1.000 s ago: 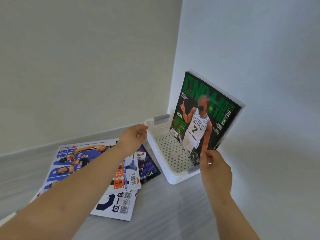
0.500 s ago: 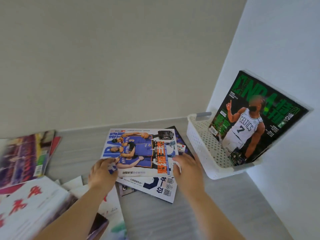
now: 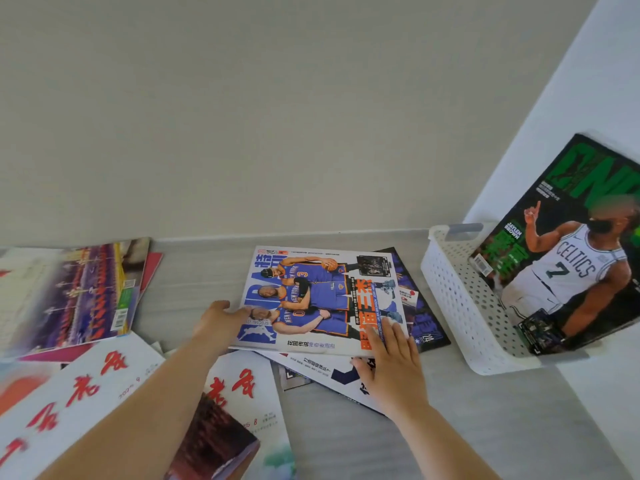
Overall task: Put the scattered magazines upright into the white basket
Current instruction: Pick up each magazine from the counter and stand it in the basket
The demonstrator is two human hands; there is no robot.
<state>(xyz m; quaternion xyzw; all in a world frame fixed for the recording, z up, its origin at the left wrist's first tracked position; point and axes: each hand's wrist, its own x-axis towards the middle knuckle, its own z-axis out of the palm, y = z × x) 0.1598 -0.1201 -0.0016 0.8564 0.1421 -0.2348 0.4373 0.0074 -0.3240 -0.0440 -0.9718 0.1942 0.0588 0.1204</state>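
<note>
Soft, even light fills the scene, and the plain white side wall point(image 3: 554, 116) reads brighter than the beige back wall point(image 3: 277, 98), with only faint shadows on the pale grey wood-grain tabletop point(image 3: 346, 445). The glossy red-and-purple magazine point(image 3: 79, 296) at the left edge smears with blur, and the wide lens bows lines toward the corners.

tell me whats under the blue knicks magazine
A dark purple magazine pokes out right, a white magazine at the near edge. Both are mostly covered; anything else beneath is hidden.
</note>
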